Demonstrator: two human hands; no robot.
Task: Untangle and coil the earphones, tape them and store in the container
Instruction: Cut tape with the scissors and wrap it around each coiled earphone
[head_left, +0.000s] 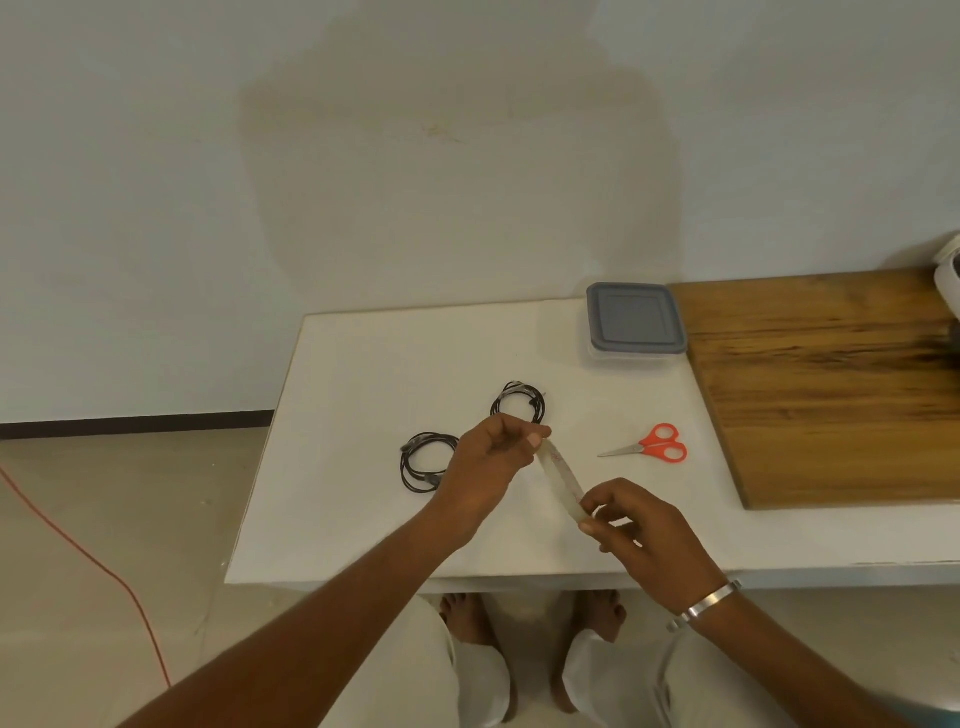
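A translucent strip of tape (562, 479) is stretched above the white desk (363, 364), its long axis running from upper left to lower right. The left hand (488, 467) pinches its upper end, the right hand (641, 530) its lower. Two black coiled earphones (428, 461) (518, 402) lie flat behind; the grey-lidded clear plastic container (635, 325) stands closed.
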